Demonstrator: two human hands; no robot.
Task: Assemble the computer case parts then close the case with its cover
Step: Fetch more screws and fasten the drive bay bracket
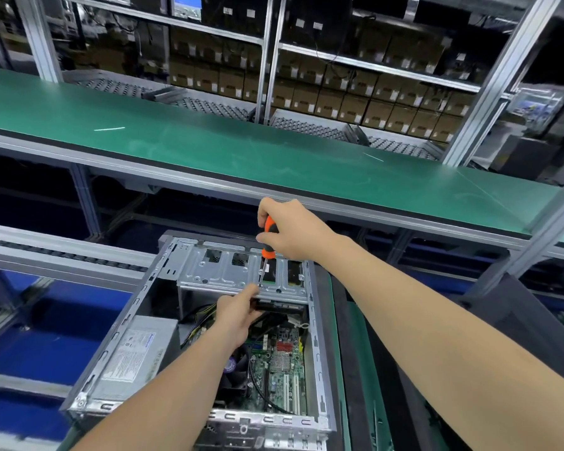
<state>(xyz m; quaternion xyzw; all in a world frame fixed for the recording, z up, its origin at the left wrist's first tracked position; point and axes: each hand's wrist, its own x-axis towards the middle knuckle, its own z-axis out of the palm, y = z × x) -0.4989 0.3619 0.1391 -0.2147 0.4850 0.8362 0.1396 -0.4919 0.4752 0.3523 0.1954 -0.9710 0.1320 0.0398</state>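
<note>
An open computer case point(111, 353) lies on its side before me, with the motherboard point(280, 362) and a grey power supply point(134, 349) showing inside. A silver drive cage point(222, 271) spans the case's far end. My right hand point(290, 229) grips an orange-and-black screwdriver point(269, 237), held upright with its tip on the cage's front edge. My left hand point(238, 312) reaches to that edge and pinches at the screwdriver's tip; whether it holds a screw is hidden. A dark panel point(528, 323), possibly the cover, leans at the right.
A green conveyor belt point(209, 138) runs across behind the case. Beyond it stand metal racks with several cardboard boxes point(355, 99). A roller track point(62, 252) and blue surface point(46, 340) lie at the left. A green mat point(342, 369) borders the case's right side.
</note>
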